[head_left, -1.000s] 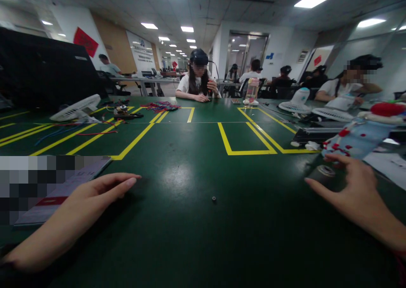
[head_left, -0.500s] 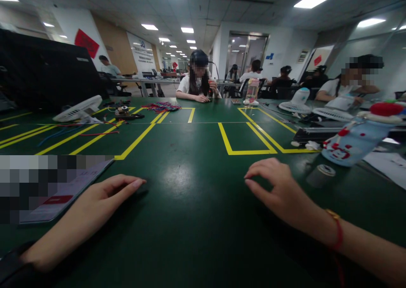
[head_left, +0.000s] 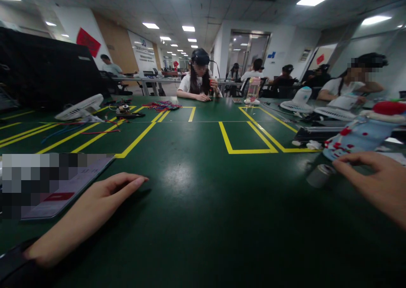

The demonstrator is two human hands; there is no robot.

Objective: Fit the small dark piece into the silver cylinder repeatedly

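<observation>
My left hand [head_left: 109, 195] rests on the green table [head_left: 203, 220] with its fingers stretched out loosely and nothing in them. A phone-like flat slab [head_left: 63, 197] with a lit screen lies just beyond it, partly blurred out by blocks. My right hand [head_left: 376, 180] is open, thumb and fingers loosely curved, just right of a small grey cylinder [head_left: 319, 176] with a ring-shaped top. The fingertips come close to the cylinder's right side; I cannot tell whether they touch. Behind that hand stands a pale blue tumbler [head_left: 358, 135] with a red top, its base partly hidden.
Yellow tape lines [head_left: 253, 151] mark the table. At left are a white fan [head_left: 80, 107], loose wires [head_left: 163, 105] and a black box-like case [head_left: 47, 72]. Further right lie white fans [head_left: 296, 104] and black parts [head_left: 317, 132]. A person [head_left: 198, 78] sits opposite, near a clear bottle [head_left: 253, 91].
My right hand has moved right, from the open table to beside the grey cylinder and the tumbler. My left hand has stayed put. The view has shifted slightly.
</observation>
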